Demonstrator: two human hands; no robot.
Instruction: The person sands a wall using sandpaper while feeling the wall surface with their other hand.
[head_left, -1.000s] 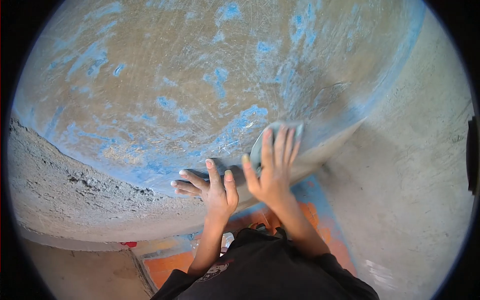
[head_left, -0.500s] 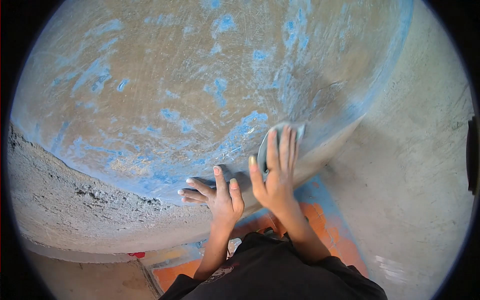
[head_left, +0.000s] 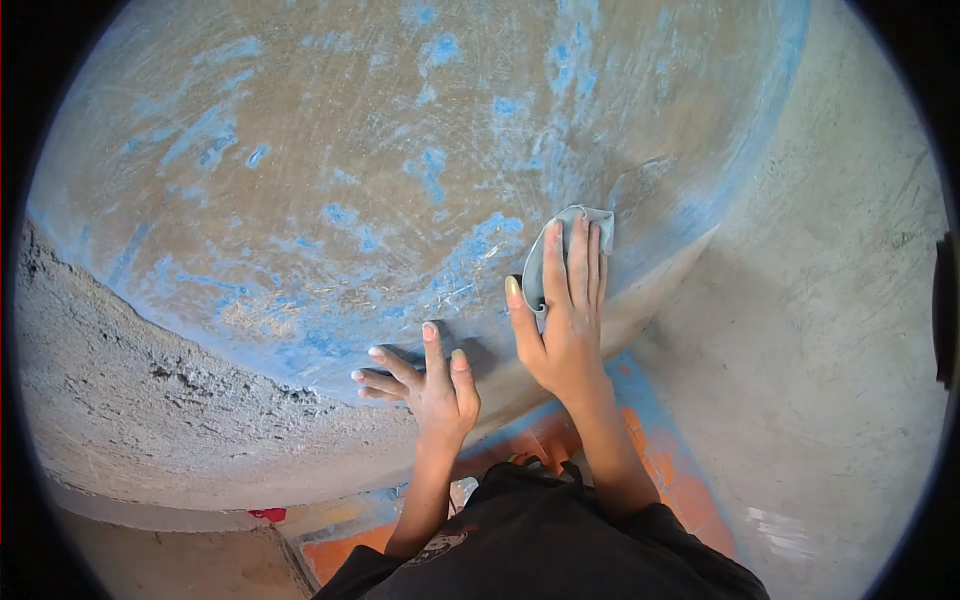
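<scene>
A large rounded surface (head_left: 330,160), brown-grey with worn blue patches, fills most of the view. Near its lower right edge my right hand (head_left: 568,330) presses a grey sheet of sandpaper (head_left: 540,262) flat against it. The sheet's curled edges show around the fingers, and its underside is hidden. My left hand (head_left: 432,395) lies lower and to the left at the surface's near edge. Its fingers are spread, with nothing held. Pale scratches and dust mark the area between and above the hands.
Rough, pitted grey material (head_left: 180,400) borders the surface at lower left. Below, a platform painted orange and blue (head_left: 690,490) stands by my body. Bare concrete floor (head_left: 800,380) lies to the right. A small red thing (head_left: 268,515) shows at lower left.
My right hand has slid the sandpaper up and slightly right across the surface. My left hand keeps nearly the same place, and the view has shifted a little.
</scene>
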